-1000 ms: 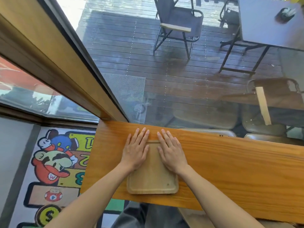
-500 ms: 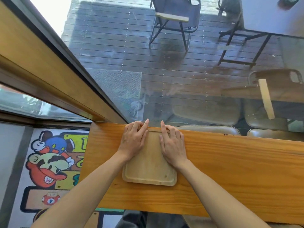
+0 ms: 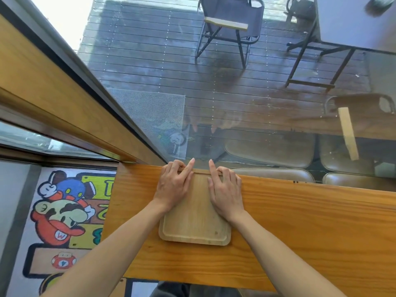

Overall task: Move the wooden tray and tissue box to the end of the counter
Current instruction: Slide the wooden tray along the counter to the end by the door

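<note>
A light wooden tray (image 3: 194, 221) lies flat on the orange-brown wooden counter (image 3: 310, 221), near the counter's left end, with its far edge against the window glass. My left hand (image 3: 173, 186) and my right hand (image 3: 225, 189) rest side by side on the tray's far half. On both hands the fingers curl over the far rim, and the index fingers point out to the glass. The tray holds nothing. No tissue box is in view.
The window glass (image 3: 214, 103) rises right behind the counter's far edge, and a slanting wooden frame (image 3: 53, 93) closes off the left. A cartoon rug (image 3: 62, 215) lies on the floor beyond the counter's left end. Brown cushioned seats (image 3: 276, 174) show at the far edge.
Both hands slid the tray away from me until its far edge met the glass. The fingers, flat a second ago, have curled at the far rim with the index fingers out.
</note>
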